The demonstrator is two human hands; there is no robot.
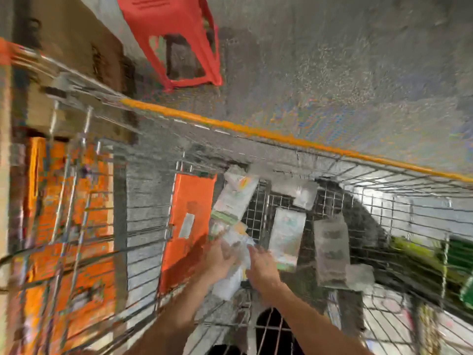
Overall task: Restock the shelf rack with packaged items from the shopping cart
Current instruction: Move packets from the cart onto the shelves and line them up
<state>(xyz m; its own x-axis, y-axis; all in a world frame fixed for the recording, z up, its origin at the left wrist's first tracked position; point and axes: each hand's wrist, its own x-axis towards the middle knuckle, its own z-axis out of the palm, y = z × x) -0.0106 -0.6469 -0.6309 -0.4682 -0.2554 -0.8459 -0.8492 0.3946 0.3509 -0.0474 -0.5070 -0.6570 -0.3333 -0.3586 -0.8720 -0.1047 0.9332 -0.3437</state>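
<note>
The frame is blurred. I look down into a wire shopping cart [256, 139] with an orange rim. Inside lie several flat packets: a white-and-green one [234, 198], a pale one [286, 234] and a grey one [331, 249]. An orange box [189, 221] stands against the cart's left wall. Both my hands are down in the cart, side by side. My left hand [220, 262] and my right hand [263, 267] both grip a bunch of pale packets [235, 249] between them.
A red plastic stool [176, 37] stands on the grey floor beyond the cart. Orange cartons [76, 201] and brown cardboard boxes [76, 47] are stacked left of the cart. Green packages [455, 254] lie at the cart's right end.
</note>
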